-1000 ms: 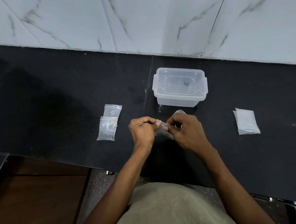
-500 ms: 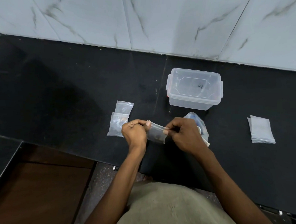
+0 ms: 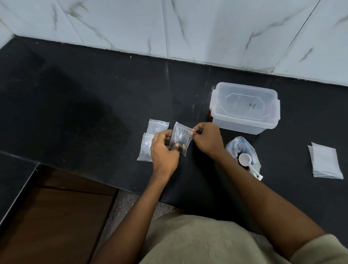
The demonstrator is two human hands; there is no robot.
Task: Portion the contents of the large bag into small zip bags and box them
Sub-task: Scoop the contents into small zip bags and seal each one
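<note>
The small zip bag [image 3: 179,140] hangs above the desk [image 3: 87,108] in both hands, on the near-left side of the clear box [image 3: 245,110], with its zip edge slanting up toward the box and its dark contents sunk in the lower corner. The left hand [image 3: 163,152] grips that lower part, thumb across the front, fingers curled behind; the right hand [image 3: 206,139] pinches the upper right corner of the zip strip between thumb and forefinger. The bag's long axis runs from the left hand's grip up to the zip, so the right hand is nearer the seal and the box. Whether the zip is fully closed I cannot tell; the strip is too small and glary. Just left of the held bag, two more small bags [image 3: 149,142] lie overlapped on the desk, partly hidden by the left hand. Near-right of the box, the large bag [image 3: 242,150] lies crumpled with a white scoop [image 3: 246,161] on it. Farther right lies a stack of flat bags [image 3: 325,161]. The box lid appears on; its inside is hard to read.
</note>
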